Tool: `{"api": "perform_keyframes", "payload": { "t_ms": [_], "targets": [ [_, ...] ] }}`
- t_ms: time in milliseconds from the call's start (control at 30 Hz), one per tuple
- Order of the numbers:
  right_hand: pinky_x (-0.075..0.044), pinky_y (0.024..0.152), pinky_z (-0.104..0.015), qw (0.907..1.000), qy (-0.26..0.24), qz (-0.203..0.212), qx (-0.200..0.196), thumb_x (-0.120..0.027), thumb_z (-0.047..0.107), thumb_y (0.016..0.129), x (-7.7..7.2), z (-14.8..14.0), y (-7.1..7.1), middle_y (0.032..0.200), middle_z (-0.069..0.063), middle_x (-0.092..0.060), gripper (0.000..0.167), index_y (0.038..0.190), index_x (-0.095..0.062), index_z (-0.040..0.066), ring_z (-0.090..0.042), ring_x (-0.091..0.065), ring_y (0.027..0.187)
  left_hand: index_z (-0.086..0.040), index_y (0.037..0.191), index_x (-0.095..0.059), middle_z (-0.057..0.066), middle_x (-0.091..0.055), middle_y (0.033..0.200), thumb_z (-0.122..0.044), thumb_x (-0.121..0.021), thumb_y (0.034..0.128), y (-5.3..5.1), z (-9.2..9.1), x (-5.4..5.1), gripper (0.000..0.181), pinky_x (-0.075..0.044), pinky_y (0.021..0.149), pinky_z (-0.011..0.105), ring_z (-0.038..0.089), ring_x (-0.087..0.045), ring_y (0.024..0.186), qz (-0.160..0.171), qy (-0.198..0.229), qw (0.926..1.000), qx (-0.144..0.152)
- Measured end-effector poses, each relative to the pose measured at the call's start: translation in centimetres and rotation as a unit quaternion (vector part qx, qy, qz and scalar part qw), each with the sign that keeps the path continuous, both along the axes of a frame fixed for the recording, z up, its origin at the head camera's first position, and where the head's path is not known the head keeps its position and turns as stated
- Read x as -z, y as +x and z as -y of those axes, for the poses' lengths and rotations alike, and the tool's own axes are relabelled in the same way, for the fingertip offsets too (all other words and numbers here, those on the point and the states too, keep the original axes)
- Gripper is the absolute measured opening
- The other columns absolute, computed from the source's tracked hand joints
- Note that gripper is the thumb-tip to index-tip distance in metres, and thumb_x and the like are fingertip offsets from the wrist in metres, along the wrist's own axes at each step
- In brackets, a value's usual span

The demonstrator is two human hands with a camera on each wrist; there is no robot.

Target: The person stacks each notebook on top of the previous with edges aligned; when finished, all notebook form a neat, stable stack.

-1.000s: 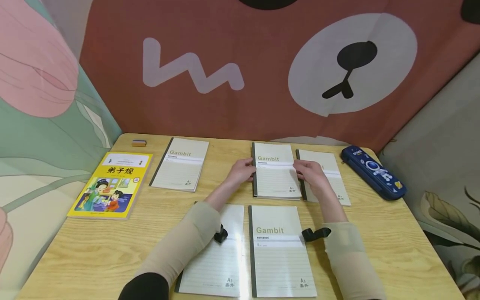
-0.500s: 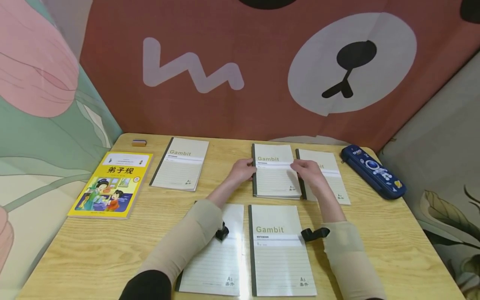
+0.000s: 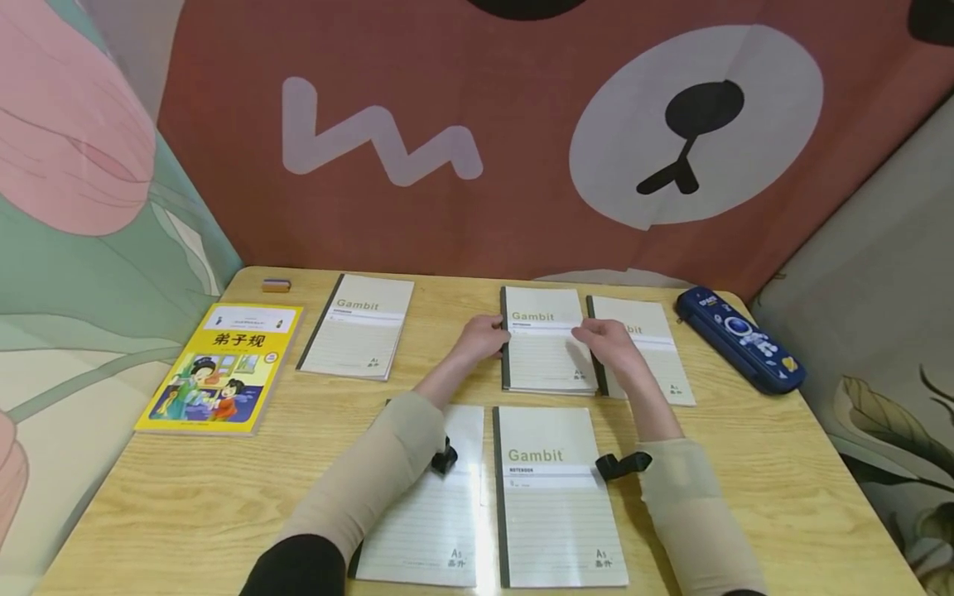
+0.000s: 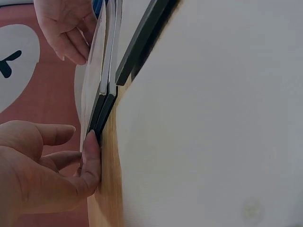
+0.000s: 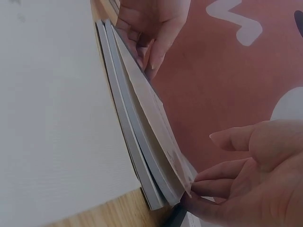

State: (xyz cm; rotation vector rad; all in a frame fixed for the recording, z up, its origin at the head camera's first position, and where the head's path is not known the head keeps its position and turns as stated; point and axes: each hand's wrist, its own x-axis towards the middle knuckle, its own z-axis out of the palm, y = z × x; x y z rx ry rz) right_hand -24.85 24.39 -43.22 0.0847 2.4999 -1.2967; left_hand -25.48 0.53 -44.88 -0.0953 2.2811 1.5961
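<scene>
Near the back of the desk lie two stacked notebooks, the top notebook (image 3: 542,356) lettered "Gambit". My left hand (image 3: 483,338) holds its dark spine edge with bent fingers; in the left wrist view one fingertip (image 4: 92,146) presses against the spine. My right hand (image 3: 607,339) pinches the opposite edge of the top cover (image 5: 144,101), which stands slightly raised from the pages in the right wrist view. Partly under my right hand is another notebook (image 3: 659,372). Two more notebooks lie closer to me, one under my left forearm (image 3: 428,530) and one (image 3: 561,521) between the arms.
A further notebook (image 3: 358,331) lies to the left, beside a yellow picture-covered book (image 3: 224,372). An eraser-like small block (image 3: 276,285) is at the back left. The blue pencil case (image 3: 741,341) sits at the back right, near the red-brown wall hanging (image 3: 447,223).
My right hand has shifted slightly left, with its fingertips now further over the top notebook's right edge. My left hand stays at the spine.
</scene>
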Motion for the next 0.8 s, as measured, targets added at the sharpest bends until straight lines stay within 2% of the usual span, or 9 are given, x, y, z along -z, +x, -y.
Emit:
{"api": "perform_keyframes", "payload": {
  "t_ms": [100, 267, 400, 600, 800],
  "targets": [
    [-0.029, 0.127, -0.056, 1.0000, 0.004, -0.001, -0.003, -0.048, 0.028, 0.108, 0.11, 0.08, 0.05, 0.166, -0.027, -0.028, 0.062, 0.156, -0.033, -0.010, -0.045, -0.026, 0.155, -0.006, 0.155, -0.042, 0.012, -0.042, 0.163, -0.008, -0.054, 0.1002, 0.01, 0.01, 0.03, 0.056, -0.062, 0.085, 0.029, 0.028, -0.060, 0.129, 0.001, -0.003, 1.0000, 0.001],
    [-0.029, 0.127, -0.056, 0.9999, 0.010, 0.002, -0.004, -0.048, 0.028, 0.108, -0.06, 0.19, 0.14, 0.166, -0.028, -0.028, 0.062, 0.156, -0.033, -0.009, -0.045, -0.026, 0.155, -0.007, 0.154, -0.046, 0.013, -0.049, 0.158, -0.007, -0.054, 0.1001, 0.08, -0.01, -0.01, 0.054, -0.062, 0.081, 0.028, 0.025, -0.066, 0.109, -0.002, -0.004, 1.0000, -0.002],
    [-0.031, 0.126, -0.056, 0.9999, 0.013, 0.008, 0.002, -0.048, 0.029, 0.109, -0.18, 0.26, 0.17, 0.165, -0.029, -0.030, 0.062, 0.155, -0.034, -0.009, -0.045, -0.028, 0.154, -0.005, 0.154, -0.045, 0.014, -0.048, 0.159, -0.009, -0.055, 0.1003, 0.07, 0.05, -0.06, 0.055, -0.062, 0.081, 0.028, 0.021, -0.066, 0.100, 0.003, -0.005, 1.0000, -0.004],
    [-0.032, 0.125, -0.056, 0.9998, 0.014, 0.011, 0.006, -0.047, 0.030, 0.109, -0.28, 0.29, 0.29, 0.163, -0.029, -0.032, 0.062, 0.154, -0.036, -0.010, -0.045, -0.029, 0.153, -0.005, 0.154, -0.045, 0.013, -0.047, 0.159, -0.008, -0.055, 0.0998, 0.01, 0.10, 0.05, 0.055, -0.063, 0.082, 0.029, 0.020, -0.066, 0.095, 0.007, -0.003, 1.0000, -0.002],
    [-0.031, 0.126, -0.056, 0.9996, 0.023, 0.009, 0.010, -0.048, 0.030, 0.108, -0.31, 0.23, 0.34, 0.163, -0.028, -0.034, 0.062, 0.154, -0.037, -0.009, -0.044, -0.030, 0.153, -0.005, 0.154, -0.045, 0.014, -0.048, 0.159, -0.009, -0.055, 0.1009, -0.02, 0.14, 0.23, 0.054, -0.062, 0.082, 0.028, 0.022, -0.067, 0.105, 0.007, 0.002, 1.0000, 0.001]
  ]
}}
